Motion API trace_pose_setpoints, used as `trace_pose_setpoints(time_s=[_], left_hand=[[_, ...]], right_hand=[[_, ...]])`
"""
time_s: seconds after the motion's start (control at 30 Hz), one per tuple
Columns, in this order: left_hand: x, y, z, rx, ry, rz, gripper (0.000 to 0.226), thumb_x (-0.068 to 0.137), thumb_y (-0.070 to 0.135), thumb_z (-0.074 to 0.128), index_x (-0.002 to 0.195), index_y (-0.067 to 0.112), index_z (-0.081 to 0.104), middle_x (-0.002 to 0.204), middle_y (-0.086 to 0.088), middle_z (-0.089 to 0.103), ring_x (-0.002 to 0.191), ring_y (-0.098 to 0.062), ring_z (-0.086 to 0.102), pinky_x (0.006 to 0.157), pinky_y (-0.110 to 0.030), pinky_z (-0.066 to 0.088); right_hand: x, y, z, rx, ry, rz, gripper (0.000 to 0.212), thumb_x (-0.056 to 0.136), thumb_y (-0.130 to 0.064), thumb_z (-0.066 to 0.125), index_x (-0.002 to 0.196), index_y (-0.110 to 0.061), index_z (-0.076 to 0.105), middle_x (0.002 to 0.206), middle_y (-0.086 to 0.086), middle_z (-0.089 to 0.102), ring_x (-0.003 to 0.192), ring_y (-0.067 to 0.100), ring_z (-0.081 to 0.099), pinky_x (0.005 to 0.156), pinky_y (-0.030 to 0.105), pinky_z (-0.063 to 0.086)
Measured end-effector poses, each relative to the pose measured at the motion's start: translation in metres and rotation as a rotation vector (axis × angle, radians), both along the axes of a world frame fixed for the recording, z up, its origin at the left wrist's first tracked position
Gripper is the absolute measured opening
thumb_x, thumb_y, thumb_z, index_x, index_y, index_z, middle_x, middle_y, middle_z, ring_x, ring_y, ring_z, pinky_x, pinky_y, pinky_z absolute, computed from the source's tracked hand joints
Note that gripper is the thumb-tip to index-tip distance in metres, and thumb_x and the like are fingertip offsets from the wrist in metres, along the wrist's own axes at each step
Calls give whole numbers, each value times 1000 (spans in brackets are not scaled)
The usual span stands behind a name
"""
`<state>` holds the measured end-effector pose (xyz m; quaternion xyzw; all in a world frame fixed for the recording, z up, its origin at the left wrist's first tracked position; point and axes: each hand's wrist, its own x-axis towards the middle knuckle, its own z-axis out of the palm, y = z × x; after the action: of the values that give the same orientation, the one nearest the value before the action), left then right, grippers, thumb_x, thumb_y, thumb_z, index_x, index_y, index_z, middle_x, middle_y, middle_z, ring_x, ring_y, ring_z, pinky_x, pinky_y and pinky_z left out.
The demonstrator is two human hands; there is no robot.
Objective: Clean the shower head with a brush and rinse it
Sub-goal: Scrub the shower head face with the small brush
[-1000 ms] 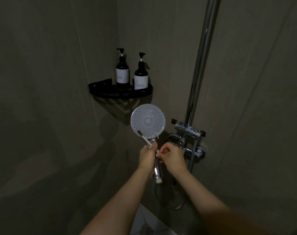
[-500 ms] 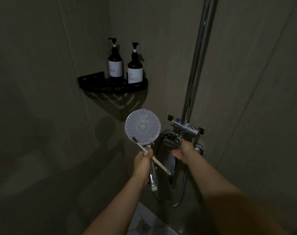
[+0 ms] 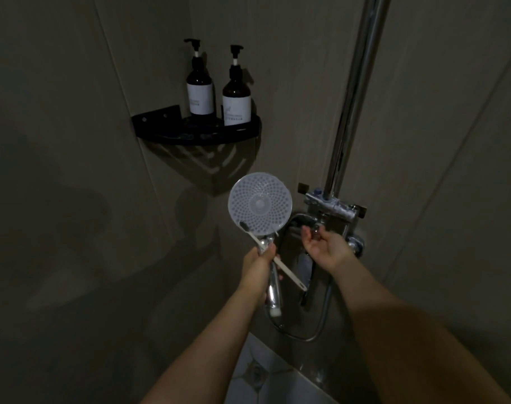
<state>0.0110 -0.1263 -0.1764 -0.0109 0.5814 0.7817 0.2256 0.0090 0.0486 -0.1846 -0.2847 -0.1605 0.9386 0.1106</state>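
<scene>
My left hand (image 3: 258,265) grips the chrome handle of the round white shower head (image 3: 259,204), whose perforated face points at me. The same hand also holds a white brush (image 3: 289,274) against the handle; its dark bristles lie on the lower left edge of the face. My right hand (image 3: 324,246) hovers empty, fingers loosely spread, palm up, just below the chrome faucet valve (image 3: 333,209). Whether it touches the valve is unclear in the dim light.
A chrome riser pipe (image 3: 353,97) rises from the valve. A black corner shelf (image 3: 196,131) holds two dark pump bottles (image 3: 200,88). The shower hose (image 3: 312,333) loops below the hands. A floor drain (image 3: 258,374) lies on white tiles at the bottom.
My right hand let go of the brush and moved right and up toward the valve, opening. The left hand now holds both brush and shower head.
</scene>
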Motion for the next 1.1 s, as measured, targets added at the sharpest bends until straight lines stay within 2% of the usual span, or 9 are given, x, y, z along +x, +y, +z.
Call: trace_pose_setpoints(time_s=[0.07, 0.2, 0.37, 0.5, 0.6, 0.67, 0.7, 0.97, 1.1], left_hand=[[-1, 1, -1, 10, 9, -16, 19, 92, 18, 53, 74, 13, 54, 57, -1, 56, 50, -17, 52, 50, -28, 44], [-2, 2, -1, 6, 2, -21, 17, 92, 17, 53, 75, 13, 55, 59, -2, 56, 52, -17, 52, 53, -29, 44], [-3, -6, -2, -33, 20, -26, 16, 92, 19, 53, 78, 12, 55, 61, -4, 55, 54, -18, 53, 54, -29, 45], [-8, -13, -3, -69, 34, 13, 16, 92, 18, 54, 77, 12, 53, 61, -5, 54, 51, -17, 52, 47, -26, 45], [-10, -17, -3, -64, 34, 19, 16, 92, 18, 53, 77, 11, 53, 62, -6, 53, 52, -17, 52, 47, -26, 45], [-9, -19, -3, -61, 29, 19, 15, 93, 17, 52, 79, 10, 54, 64, -7, 54, 55, -18, 53, 52, -29, 45], [-9, -20, -3, -63, 29, 20, 16, 93, 17, 52, 79, 10, 54, 65, -8, 53, 56, -19, 53, 53, -30, 46], [-13, -29, -3, -92, 55, -12, 15, 92, 18, 53, 79, 11, 54, 66, -7, 54, 56, -18, 53, 52, -30, 46], [-16, -31, -6, -93, 64, -1, 16, 92, 18, 53, 77, 12, 54, 65, -6, 55, 53, -17, 53, 48, -27, 46]], right_hand=[[-1, 1, 0, 18, -11, 9, 16, 96, -9, 36, 91, -8, 50, 94, 21, 54, 76, 19, 55, 45, 22, 52], [-9, -8, 15, 244, -170, 84, 26, 98, -16, 28, 75, -14, 42, 66, 4, 40, 54, 9, 35, 37, 15, 32], [-18, -23, 34, 522, -443, 61, 24, 93, -12, 33, 72, -16, 43, 60, 0, 30, 49, 8, 26, 29, 6, 23], [-15, -28, 37, 728, -608, 57, 15, 89, -12, 40, 79, -11, 51, 66, 6, 44, 50, 14, 36, 34, 19, 28], [-14, -30, 35, 1110, -727, 71, 27, 91, -13, 43, 110, -4, 60, 88, 11, 61, 71, 21, 58, 57, 30, 48], [-11, -34, 37, 1354, -819, 32, 33, 93, -15, 41, 113, 3, 60, 112, 18, 63, 103, 31, 60, 82, 34, 48], [-11, -37, 38, 1442, -870, 48, 33, 92, -16, 42, 110, 5, 61, 115, 21, 63, 108, 34, 58, 86, 35, 48], [-17, -49, 24, 2086, -1176, 351, 29, 93, -6, 42, 116, 3, 56, 119, 20, 57, 107, 27, 59, 82, 31, 51], [-18, -48, 25, 2194, -1279, 480, 30, 93, -8, 43, 119, 2, 53, 121, 20, 55, 106, 26, 59, 79, 30, 52]])
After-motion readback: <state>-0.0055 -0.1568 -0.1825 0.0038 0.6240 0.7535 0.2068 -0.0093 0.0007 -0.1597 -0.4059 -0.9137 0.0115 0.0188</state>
